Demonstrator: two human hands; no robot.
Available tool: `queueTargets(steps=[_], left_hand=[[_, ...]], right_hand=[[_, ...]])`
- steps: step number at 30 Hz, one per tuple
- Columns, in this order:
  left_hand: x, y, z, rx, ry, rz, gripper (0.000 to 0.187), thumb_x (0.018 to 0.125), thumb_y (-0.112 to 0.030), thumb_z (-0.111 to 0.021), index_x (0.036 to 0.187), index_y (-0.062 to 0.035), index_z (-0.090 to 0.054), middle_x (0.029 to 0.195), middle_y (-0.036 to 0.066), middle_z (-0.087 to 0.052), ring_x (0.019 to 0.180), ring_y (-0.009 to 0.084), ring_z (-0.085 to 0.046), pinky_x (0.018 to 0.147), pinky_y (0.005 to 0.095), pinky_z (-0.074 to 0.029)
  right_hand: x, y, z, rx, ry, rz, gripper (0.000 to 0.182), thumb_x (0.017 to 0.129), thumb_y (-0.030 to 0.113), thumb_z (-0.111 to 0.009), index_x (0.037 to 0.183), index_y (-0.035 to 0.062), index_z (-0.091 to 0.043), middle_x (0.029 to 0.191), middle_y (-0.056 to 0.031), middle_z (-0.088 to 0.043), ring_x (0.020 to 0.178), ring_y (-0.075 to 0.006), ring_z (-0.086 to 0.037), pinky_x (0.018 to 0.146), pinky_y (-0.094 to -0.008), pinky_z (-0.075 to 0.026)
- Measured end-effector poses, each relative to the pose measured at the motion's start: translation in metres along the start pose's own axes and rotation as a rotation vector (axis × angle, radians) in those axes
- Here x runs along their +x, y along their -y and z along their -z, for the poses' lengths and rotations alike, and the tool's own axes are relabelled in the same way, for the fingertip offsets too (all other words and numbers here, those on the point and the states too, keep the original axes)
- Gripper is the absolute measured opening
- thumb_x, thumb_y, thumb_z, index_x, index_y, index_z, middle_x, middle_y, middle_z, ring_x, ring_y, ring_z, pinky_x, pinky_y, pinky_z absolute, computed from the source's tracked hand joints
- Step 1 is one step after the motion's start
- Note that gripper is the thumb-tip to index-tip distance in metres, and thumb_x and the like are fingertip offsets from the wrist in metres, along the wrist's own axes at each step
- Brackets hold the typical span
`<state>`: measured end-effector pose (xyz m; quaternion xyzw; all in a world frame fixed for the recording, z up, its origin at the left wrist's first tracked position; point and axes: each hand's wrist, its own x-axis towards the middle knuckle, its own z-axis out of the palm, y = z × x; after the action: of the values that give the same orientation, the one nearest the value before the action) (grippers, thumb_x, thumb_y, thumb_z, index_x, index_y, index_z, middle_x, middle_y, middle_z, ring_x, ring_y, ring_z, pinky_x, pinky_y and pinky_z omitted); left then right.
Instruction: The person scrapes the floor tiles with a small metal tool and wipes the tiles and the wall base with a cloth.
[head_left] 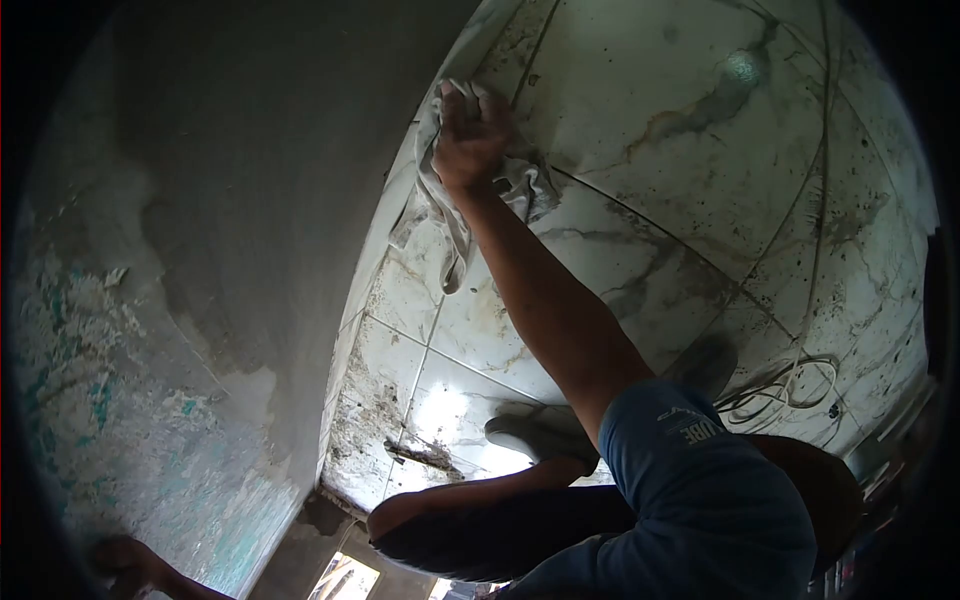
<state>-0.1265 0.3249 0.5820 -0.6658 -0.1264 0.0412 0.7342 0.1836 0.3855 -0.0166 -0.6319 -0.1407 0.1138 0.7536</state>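
Note:
My right hand [470, 140] is closed on a pale, dirty cloth [455, 255], with folds bunched under the fingers and a strip hanging down. It presses the cloth onto the marble-patterned floor tiles [590, 280], beside the narrow tile skirting [345, 375] at the wall's foot. Far off at the lower left, my left hand [125, 560] is by the patchy wall [200, 450]. Its fingers are dark and partly lost in shadow, so their pose cannot be made out.
Grey plaster [280, 150] covers much of the wall. Dirt and dark stains mark the tiles, and a debris strip [425, 458] lies near the skirting. A loosely coiled cable [790, 385] rests at the right. My grey shoes [530, 435] stand on the floor below my arm.

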Motion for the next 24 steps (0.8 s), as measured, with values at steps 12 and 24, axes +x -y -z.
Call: queueTargets(steps=[12,24], left_hand=[[0.050,-0.019,-0.002,-0.214,0.052,-0.016,0.033,0.087,-0.034,-0.067,0.099,-0.0037,-0.060,0.096,0.013,-0.061,0.079,0.0259,-0.060,0.064,0.0431,-0.050],[0.053,-0.027,0.003,-0.240,0.052,0.048,0.040,0.088,-0.037,-0.065,0.105,-0.0023,-0.056,0.105,0.016,-0.056,0.088,0.0276,-0.056,0.071,0.0458,-0.046]], right_hand=[[0.006,-0.004,-0.001,-0.094,0.103,0.068,0.026,0.077,-0.003,-0.067,0.101,0.0013,-0.061,0.095,-0.0161,-0.063,0.086,-0.0350,-0.061,0.078,-0.0433,-0.049],[-0.019,0.001,0.011,-0.072,0.248,0.184,0.027,0.074,-0.005,-0.066,0.099,0.0046,-0.061,0.093,-0.0135,-0.063,0.080,-0.0325,-0.060,0.071,-0.0420,-0.048]])
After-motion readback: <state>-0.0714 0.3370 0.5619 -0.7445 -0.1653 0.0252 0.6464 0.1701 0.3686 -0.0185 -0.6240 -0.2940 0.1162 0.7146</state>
